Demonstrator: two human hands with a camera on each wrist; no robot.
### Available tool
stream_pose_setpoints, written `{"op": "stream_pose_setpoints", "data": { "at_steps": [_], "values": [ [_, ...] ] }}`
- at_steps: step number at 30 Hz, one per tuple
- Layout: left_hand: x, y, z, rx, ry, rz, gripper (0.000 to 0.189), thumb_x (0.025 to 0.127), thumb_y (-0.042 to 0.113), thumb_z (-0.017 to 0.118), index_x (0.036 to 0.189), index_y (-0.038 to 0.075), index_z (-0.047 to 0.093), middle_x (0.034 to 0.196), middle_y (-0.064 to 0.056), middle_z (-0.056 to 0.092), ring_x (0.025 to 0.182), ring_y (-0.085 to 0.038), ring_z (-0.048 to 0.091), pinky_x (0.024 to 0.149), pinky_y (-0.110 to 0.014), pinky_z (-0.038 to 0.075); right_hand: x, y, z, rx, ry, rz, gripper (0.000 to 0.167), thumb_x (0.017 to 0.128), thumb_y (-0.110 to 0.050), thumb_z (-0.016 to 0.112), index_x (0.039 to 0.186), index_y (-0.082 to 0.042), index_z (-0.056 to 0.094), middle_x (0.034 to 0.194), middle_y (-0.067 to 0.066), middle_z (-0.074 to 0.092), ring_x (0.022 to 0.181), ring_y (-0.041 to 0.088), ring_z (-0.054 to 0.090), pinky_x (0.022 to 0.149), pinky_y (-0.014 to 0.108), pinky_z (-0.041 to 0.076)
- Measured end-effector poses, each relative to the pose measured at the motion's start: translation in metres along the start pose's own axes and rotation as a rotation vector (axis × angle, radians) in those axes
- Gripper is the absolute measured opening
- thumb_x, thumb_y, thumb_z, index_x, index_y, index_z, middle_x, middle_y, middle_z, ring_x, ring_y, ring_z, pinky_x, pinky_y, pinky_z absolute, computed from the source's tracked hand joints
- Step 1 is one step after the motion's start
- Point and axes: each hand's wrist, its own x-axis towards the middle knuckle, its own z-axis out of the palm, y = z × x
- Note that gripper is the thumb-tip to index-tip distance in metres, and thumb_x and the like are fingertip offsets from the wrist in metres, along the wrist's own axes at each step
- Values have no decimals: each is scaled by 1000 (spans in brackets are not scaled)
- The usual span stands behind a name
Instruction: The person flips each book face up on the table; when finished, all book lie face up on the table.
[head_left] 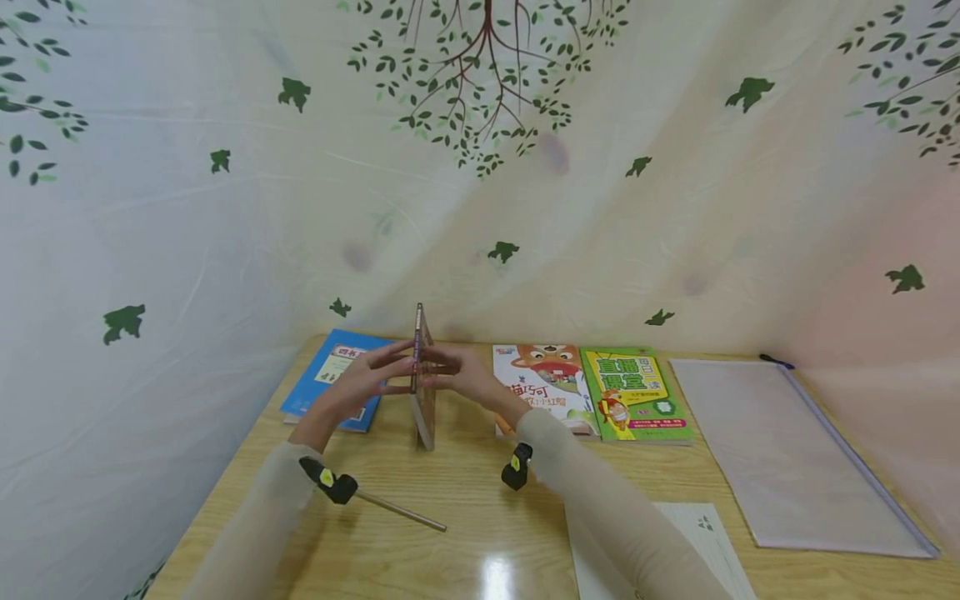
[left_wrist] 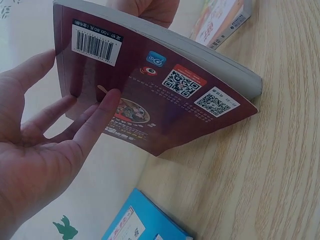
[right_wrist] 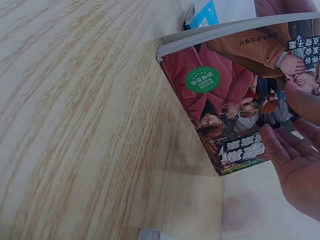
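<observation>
A dark red paperback book [head_left: 422,383] stands on edge on the wooden table, between the two hands. My left hand [head_left: 367,375] presses extended fingers [left_wrist: 102,110] against its back cover [left_wrist: 150,95], which bears a barcode and QR codes. On the opposite side, my right hand [head_left: 468,379] lays its fingers [right_wrist: 275,147] on the illustrated front cover [right_wrist: 240,100], which has a green round seal. The book's lower corner meets or nearly meets the tabletop.
A blue book [head_left: 318,375] lies at the back left. A white fox-covered book [head_left: 551,383] and a green book [head_left: 637,396] lie side by side behind the right arm. Further right is a translucent zip pouch [head_left: 795,450]; a paper sheet [head_left: 697,542] and thin rod [head_left: 405,510] lie nearer.
</observation>
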Motion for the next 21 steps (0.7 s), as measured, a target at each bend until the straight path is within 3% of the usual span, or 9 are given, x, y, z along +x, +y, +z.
{"op": "stream_pose_setpoints", "data": {
  "at_steps": [8,15,21],
  "values": [
    [-1,-2,-5,-11,16,-15,63,105,29,57,161,16,32,167,-15,28,149,-40,36,108,-47,53,0,1,6,-2,-5,31,58,93,3,68,148,1,49,150,22,53,133,40,57,101,37,57],
    [-3,-2,-12,0,5,-3,64,105,28,57,162,15,29,167,-16,27,150,-40,34,112,-55,47,1,3,9,-38,-1,46,57,93,-1,71,147,-2,52,150,19,54,134,39,57,100,36,58],
    [-6,-3,-18,28,-6,-1,64,106,30,55,162,15,28,168,-16,26,151,-40,33,110,-51,50,3,6,13,-63,-15,51,58,93,0,69,148,1,50,150,22,52,133,42,56,100,36,58]
  ]
}}
